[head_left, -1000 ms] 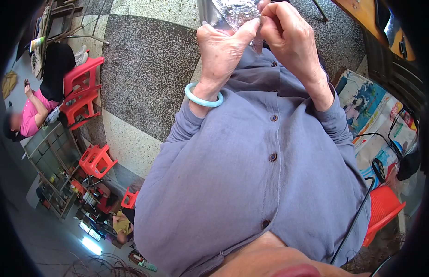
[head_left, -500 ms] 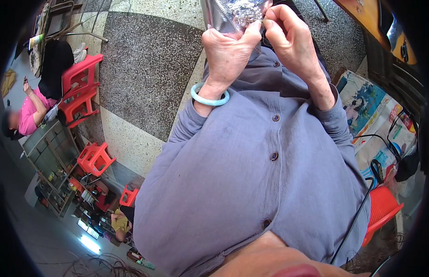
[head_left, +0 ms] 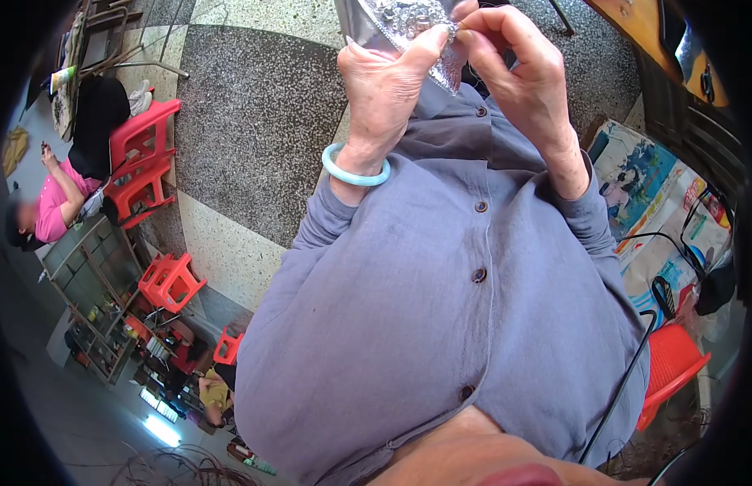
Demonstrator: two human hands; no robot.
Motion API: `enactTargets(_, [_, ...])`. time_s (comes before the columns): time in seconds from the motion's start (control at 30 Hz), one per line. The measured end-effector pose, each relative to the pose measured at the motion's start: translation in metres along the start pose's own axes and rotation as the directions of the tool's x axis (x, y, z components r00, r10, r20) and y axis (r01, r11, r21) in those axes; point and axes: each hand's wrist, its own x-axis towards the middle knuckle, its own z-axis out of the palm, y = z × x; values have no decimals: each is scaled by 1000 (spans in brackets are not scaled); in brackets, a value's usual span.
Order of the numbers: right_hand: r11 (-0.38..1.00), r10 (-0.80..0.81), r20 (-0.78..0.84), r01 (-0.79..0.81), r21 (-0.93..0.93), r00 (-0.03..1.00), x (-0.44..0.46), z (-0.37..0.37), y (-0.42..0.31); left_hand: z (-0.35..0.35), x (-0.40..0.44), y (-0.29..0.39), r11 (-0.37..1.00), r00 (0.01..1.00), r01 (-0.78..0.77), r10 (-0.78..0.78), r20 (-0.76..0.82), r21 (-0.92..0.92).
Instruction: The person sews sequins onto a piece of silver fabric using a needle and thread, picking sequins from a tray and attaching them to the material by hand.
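At the top of the head view my left hand (head_left: 384, 85), with a pale blue bangle (head_left: 356, 174) on its wrist, grips a shiny silver bag (head_left: 449, 74). Its thumb presses on the bag's upper side. A cluster of small, glittering clear pieces (head_left: 408, 16) shows on or in the bag; which of the two I cannot tell. My right hand (head_left: 522, 69) is closed in a pinch beside the left thumb, at the bag's right side. Whatever sits between those fingertips is too small to make out. The bag's far end runs out of the frame.
Red plastic stools (head_left: 169, 282) and a seated person in pink (head_left: 56, 194) are on the left. A wooden table (head_left: 627, 20) edges in at the top right. Below it lie printed sheets (head_left: 651, 194), black cables and a red chair (head_left: 675, 368).
My left hand has shifted a little left with the bag, and the right hand has turned slightly. A pointed silver corner of the bag now shows between the hands.
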Motion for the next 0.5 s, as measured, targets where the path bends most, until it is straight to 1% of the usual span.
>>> enactTargets(0.07, [991, -68, 1, 68, -119, 998, 3, -1, 0, -1, 1, -1, 1000, 1000, 1, -1, -1, 2])
enactTargets(0.17, [983, -101, -13, 98, -154, 995, 3, 1, 3, -1, 1, 2, 1000, 1000, 21, -21, 6, 1])
enactTargets(0.27, [982, -109, -14, 106, -157, 994, 4, 0, 2, -1, 2, -3, 999, 999, -31, 31, 10, 23])
enactTargets(0.37, [956, -198, -18, 189, -225, 980, 5, 0, 7, -2, 1, -3, 1000, 999, -13, 13, 43, 4])
enactTargets(0.47, [964, -153, -29, 143, -223, 988, 4, 2, 7, -4, 3, -6, 1000, 998, 1, -1, 71, 5])
enactTargets(0.5, [967, -133, -27, 124, -221, 991, 3, 2, 7, -6, 4, -7, 999, 995, 18, -21, 95, 32])
